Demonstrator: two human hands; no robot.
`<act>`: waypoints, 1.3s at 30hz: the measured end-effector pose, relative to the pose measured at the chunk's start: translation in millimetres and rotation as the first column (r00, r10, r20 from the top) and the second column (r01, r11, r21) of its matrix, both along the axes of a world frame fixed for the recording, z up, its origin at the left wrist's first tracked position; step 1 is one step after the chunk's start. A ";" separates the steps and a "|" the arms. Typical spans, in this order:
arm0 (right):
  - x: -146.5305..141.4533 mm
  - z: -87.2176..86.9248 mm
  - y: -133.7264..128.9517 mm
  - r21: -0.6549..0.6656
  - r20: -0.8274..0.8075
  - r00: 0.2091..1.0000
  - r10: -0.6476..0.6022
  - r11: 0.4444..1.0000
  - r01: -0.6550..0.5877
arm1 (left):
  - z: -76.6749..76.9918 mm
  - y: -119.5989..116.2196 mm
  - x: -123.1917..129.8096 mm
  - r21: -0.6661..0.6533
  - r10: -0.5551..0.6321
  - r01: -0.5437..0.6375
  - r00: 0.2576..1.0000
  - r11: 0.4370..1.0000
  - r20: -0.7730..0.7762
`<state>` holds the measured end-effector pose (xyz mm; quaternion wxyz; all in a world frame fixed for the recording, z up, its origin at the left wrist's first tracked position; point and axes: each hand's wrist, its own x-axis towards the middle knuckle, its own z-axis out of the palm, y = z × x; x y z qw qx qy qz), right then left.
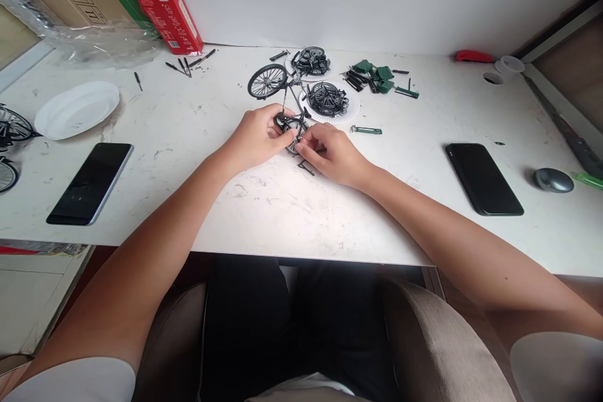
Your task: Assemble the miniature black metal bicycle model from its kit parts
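Observation:
A small black model bicycle (293,95) is between my two hands near the middle of the table, one spoked wheel (267,81) pointing away to the upper left. My left hand (264,134) is closed on the bicycle from the left, thumb and fingers around its rear part. From the right, my right hand (330,149) pinches at the near wheel; whether a small part is between those fingertips is hidden. Just below the fingers lies a thin black part (306,168). Beyond the bicycle, black wheels and parts (327,98) are heaped on a white paper plate (354,110).
Green pieces (374,75) lie at the back right, a green-and-silver strip (366,130) nearer. Phones (89,185) (484,179) lie on either side. A white plate (78,110) is at left, beside more model bicycles (12,125). A red box (169,19) stands behind.

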<state>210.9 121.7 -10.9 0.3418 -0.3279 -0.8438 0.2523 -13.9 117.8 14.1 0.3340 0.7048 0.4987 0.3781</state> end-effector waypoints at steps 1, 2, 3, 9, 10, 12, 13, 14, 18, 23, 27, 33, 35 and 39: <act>0.0 0.1 0.0 -0.001 0.002 1.000 0.001 1.000 -0.001 | -0.3 0.0 -0.2 0.005 0.002 -0.002 1.000 1.000 -0.006; 0.0 0.2 0.0 -0.002 0.003 1.000 0.001 1.000 -0.001 | -0.6 0.1 -0.3 0.011 0.002 -0.001 1.000 1.000 -0.008; 0.0 0.4 0.0 -0.002 0.004 1.000 0.000 1.000 0.000 | -0.8 0.1 -0.3 0.015 0.000 0.000 1.000 1.000 -0.009; -0.5 1.0 -0.4 -0.016 0.008 1.000 -0.008 1.000 0.009 | 2.1 -1.0 1.5 -0.002 0.004 -0.004 1.000 1.000 -0.021; -0.6 1.0 -0.4 -0.017 0.008 1.000 -0.009 1.000 0.009 | 3.1 -1.4 2.0 -0.005 0.006 -0.006 1.000 1.000 -0.021; -0.6 1.0 -0.2 -0.017 0.009 1.000 -0.012 1.000 0.012 | 4.8 -2.4 3.0 -0.011 0.012 -0.012 1.000 1.000 -0.020; -0.6 1.1 -0.1 -0.014 0.011 1.000 -0.014 1.000 0.014 | 5.4 -2.8 3.3 -0.012 0.014 -0.014 1.000 1.000 -0.019; -0.6 1.3 -0.1 -0.010 0.014 1.000 -0.014 1.000 0.014 | 5.7 -3.2 3.6 -0.012 0.017 -0.017 1.000 1.000 -0.017; -0.6 2.3 -0.3 0.005 0.015 1.000 0.002 1.000 -0.002 | 4.3 -4.2 4.6 -0.021 0.027 -0.026 0.998 0.999 0.055; -1.5 1.3 -2.0 0.006 -0.003 0.998 -0.064 0.998 0.064 | 3.3 -5.4 7.4 -0.070 0.020 -0.008 0.984 0.997 0.176; -2.4 1.0 -3.8 0.011 -0.038 0.994 -0.106 0.994 0.106 | 4.2 -6.0 9.3 -0.102 0.060 -0.041 0.979 0.994 0.193; -2.9 3.8 -5.6 -0.009 -0.134 0.971 -0.200 0.980 0.200 | 1.7 -4.4 8.0 -0.086 0.057 -0.039 0.974 0.996 0.218; -3.0 5.0 -6.6 -0.012 -0.168 0.965 -0.200 0.980 0.201 | 1.7 -4.4 8.6 -0.083 0.063 -0.046 0.975 0.995 0.214; -2.9 6.4 -8.1 0.027 -0.185 0.966 -0.181 0.982 0.189 | 1.3 -4.2 10.0 -0.091 0.076 -0.058 0.974 0.994 0.215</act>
